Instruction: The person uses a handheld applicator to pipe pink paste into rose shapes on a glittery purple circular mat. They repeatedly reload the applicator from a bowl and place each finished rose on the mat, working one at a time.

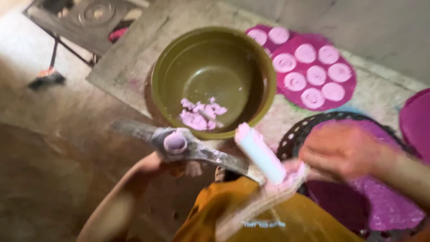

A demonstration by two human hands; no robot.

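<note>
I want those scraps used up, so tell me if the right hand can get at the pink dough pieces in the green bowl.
Probably yes: the bowl is open-topped, the dough pieces lie at its near side, and the right hand is close beside it.

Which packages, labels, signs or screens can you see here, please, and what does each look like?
No packages, signs or screens.
Shirt print: pale line of lettering, blurred, on the orange shirt at the bottom centre, below the white cylinder and the right hand.
</note>
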